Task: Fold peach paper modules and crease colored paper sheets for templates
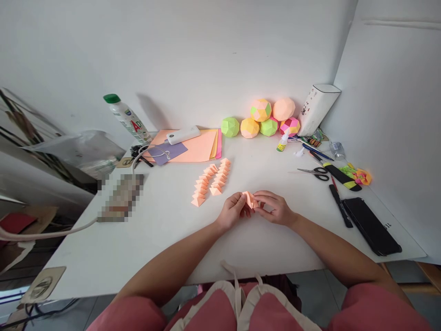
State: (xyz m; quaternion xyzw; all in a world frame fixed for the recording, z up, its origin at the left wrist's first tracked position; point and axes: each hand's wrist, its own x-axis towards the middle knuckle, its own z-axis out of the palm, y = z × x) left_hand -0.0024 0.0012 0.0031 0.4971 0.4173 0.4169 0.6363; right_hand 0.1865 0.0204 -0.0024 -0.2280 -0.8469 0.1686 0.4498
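Folded peach paper (248, 199) is pinched by left hand (230, 212) and right hand (276, 209), likely steadying creases; similar pieces (202, 186) lie toward ten o'clock.

That folded paper piece (248, 199) is peach, I see, same as the two rows of paper units (202, 184). Those paper balls (261, 110) show lime, yellow, peach and magenta, several patchworked; the bottle (127, 118) is white with a green cap (112, 98).
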